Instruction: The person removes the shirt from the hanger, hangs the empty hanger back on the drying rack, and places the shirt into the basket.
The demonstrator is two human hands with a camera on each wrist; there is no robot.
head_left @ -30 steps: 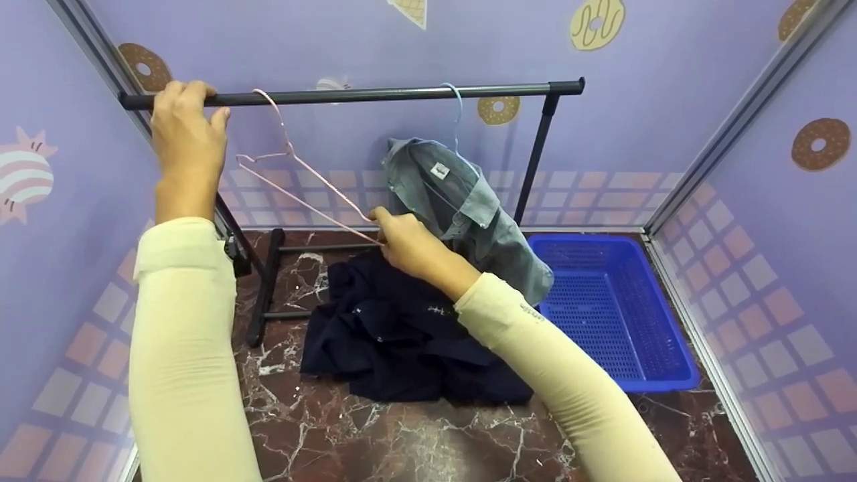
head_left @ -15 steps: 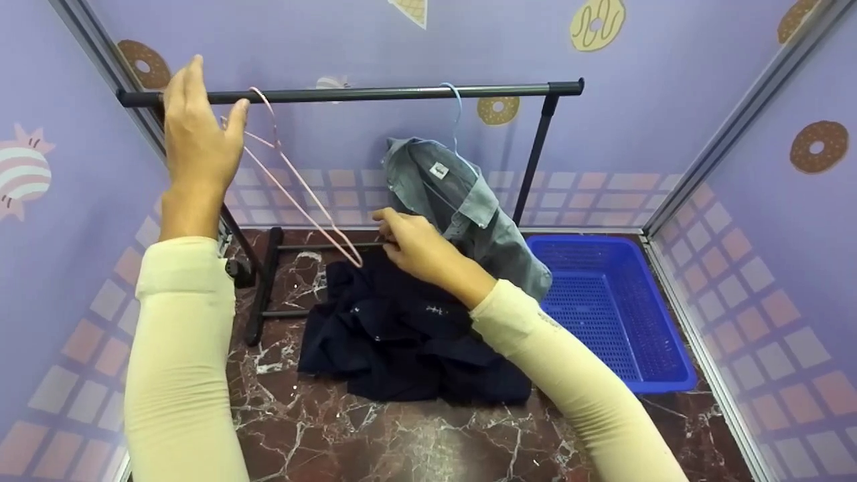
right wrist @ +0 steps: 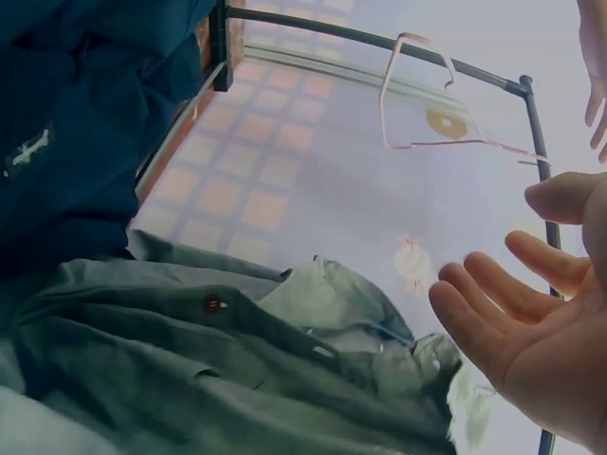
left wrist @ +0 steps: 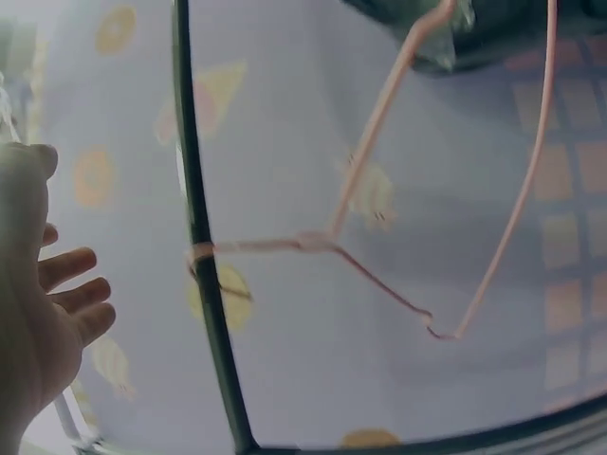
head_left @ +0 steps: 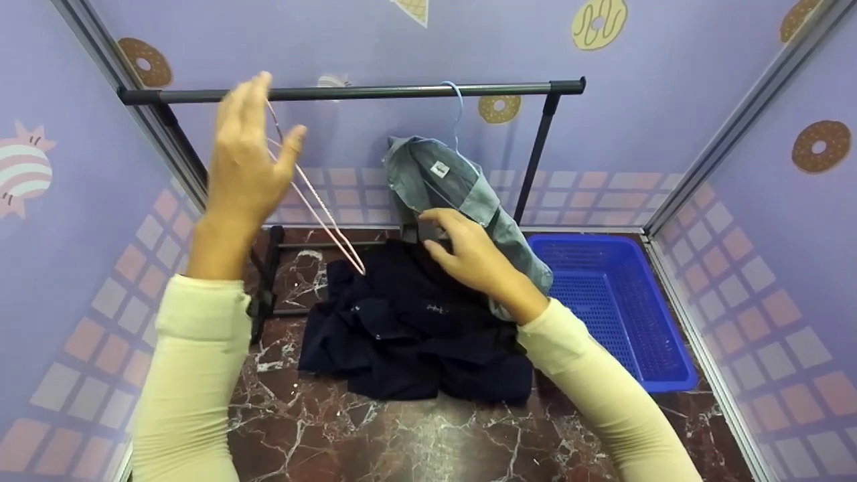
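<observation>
My left hand (head_left: 248, 154) is raised in front of the rack's black rail (head_left: 375, 92), fingers straight and holding nothing. Behind it a pink wire hanger (head_left: 323, 215) hangs bare from the rail, its hook partly hidden by the hand; the left wrist view shows the hook of this hanger (left wrist: 318, 244) over the rail. My right hand (head_left: 472, 258) has loosely bent fingers with nothing in them, overlapping a grey-green shirt (head_left: 428, 150) in the head view. That shirt hangs on a light blue hanger (head_left: 458, 114). Below lies a crumpled navy shirt (head_left: 408, 355) on the floor.
A blue plastic basket (head_left: 669, 348) stands on the right of the dark red marbled floor (head_left: 402, 442). The rack's right post (head_left: 537, 157) rises behind it. Purple patterned walls (head_left: 736, 87) enclose the space on the left, back and right.
The right hand has let go of the pink hanger and moved right and down. The left hand has come off the rail and shifted right. The hanger has swung to a steeper angle.
</observation>
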